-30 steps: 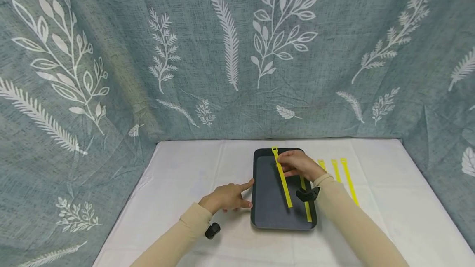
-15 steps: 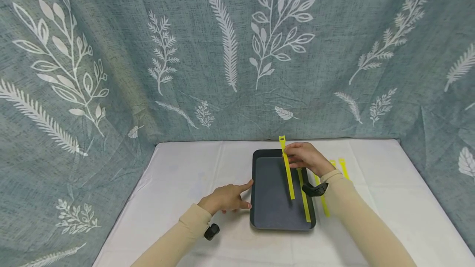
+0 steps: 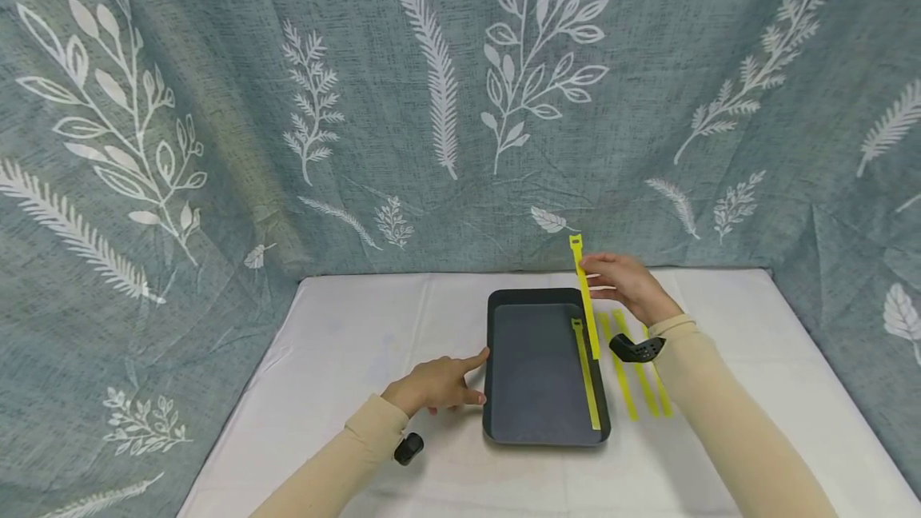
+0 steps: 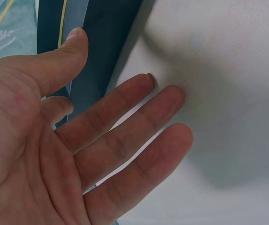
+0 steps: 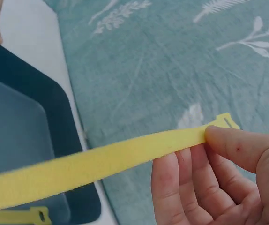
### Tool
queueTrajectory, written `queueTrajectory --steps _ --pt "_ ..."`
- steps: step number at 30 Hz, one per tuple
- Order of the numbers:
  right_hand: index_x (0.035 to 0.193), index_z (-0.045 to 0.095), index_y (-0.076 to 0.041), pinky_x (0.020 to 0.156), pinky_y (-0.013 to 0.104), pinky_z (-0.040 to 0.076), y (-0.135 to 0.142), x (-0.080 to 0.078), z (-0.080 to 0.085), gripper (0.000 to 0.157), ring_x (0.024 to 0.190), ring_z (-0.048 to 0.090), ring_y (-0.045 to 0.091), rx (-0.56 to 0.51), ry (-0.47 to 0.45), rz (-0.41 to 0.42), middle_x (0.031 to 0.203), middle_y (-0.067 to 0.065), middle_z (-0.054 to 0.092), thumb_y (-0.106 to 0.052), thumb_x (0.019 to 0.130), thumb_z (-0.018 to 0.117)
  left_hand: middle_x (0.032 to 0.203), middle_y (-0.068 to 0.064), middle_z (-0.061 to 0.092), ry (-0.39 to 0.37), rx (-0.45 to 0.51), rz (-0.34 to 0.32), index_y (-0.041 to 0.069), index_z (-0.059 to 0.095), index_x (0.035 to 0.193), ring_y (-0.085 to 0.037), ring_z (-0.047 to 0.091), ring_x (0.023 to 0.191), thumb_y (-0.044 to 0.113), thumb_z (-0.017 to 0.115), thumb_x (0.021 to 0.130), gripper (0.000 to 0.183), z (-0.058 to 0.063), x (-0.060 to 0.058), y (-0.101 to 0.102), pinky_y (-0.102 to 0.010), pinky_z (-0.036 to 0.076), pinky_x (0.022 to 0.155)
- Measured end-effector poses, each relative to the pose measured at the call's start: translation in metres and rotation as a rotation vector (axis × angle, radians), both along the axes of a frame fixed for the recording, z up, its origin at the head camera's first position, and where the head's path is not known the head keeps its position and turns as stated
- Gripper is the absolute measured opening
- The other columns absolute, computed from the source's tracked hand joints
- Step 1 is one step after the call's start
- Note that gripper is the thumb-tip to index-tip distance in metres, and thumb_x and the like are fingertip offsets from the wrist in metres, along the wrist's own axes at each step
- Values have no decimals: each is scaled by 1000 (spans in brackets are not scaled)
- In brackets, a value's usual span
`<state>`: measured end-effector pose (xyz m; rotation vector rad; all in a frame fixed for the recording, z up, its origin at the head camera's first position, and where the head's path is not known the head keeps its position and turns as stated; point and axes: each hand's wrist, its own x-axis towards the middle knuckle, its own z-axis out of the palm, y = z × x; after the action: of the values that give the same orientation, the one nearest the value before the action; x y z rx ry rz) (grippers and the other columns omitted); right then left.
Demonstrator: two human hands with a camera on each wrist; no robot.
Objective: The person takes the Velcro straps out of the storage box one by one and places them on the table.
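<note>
My right hand (image 3: 627, 284) pinches a yellow hook-and-loop cable tie (image 3: 586, 302) near its slotted head, between thumb and fingers. The tie hangs above the right rim of a dark grey tray (image 3: 532, 374). Inside the tray, along its right side, lies another yellow cable tie (image 3: 586, 378). My left hand (image 3: 442, 384) is at the tray's left edge with thumb and index finger at the rim. In the left wrist view its other fingers (image 4: 139, 150) are extended over the white cloth, holding nothing.
Several more yellow cable ties (image 3: 635, 378) lie side by side on the white tablecloth (image 3: 388, 326), right of the tray and partly under the right wrist. A blue-green curtain (image 3: 403, 102) with white leaf prints hangs behind the table.
My right hand has lifted the cable tie from over the tray's middle and carried it up and right to its right rim. The left hand has stayed put.
</note>
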<state>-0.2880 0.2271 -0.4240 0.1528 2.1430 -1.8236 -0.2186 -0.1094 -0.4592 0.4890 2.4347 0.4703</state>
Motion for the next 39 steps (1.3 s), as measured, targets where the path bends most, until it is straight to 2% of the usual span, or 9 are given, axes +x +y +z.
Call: queueTrajectory --steps 4,10,16,25,32,39 --pt "154 39 -3 98 32 55 12 -1 5 61 120 56 22 9 8 -3 147 15 47 -35 105 55 89 0 74 -7 1 -1 31 30 161 -20 65 69 38 72 94 79 0 -1 -1 -43 57 54" --pt "155 37 -3 101 36 54 30 0 9 62 104 59 12 20 -3 -26 132 4 51 -37 106 54 89 1 74 -9 0 2 32 30 160 -19 64 69 38 73 94 79 0 -1 0 -42 57 54" --pt "156 36 -5 89 25 57 50 5 8 66 100 58 7 59 12 -51 122 -4 54 -41 105 54 89 0 74 -15 5 9 32 30 160 -20 64 70 38 73 93 79 1 0 0 -44 57 55" --pt "160 29 -5 88 21 56 77 14 7 72 106 55 7 113 11 -64 130 -3 50 -45 105 52 89 1 74 -27 9 13 34 29 160 -20 65 71 39 72 94 79 -1 0 -1 -42 57 55" --pt "159 31 -4 88 21 55 91 18 5 73 104 56 5 132 2 -80 129 -3 53 -47 104 53 87 1 73 -28 5 10 33 28 161 -20 65 69 39 71 94 80 -1 2 -2 -43 57 54" --pt "160 27 -5 88 20 54 110 26 0 77 119 51 16 166 -17 -85 137 -1 50 -50 103 52 84 1 73 -20 0 3 33 29 161 -21 64 68 40 71 94 79 0 2 -2 -43 57 54"
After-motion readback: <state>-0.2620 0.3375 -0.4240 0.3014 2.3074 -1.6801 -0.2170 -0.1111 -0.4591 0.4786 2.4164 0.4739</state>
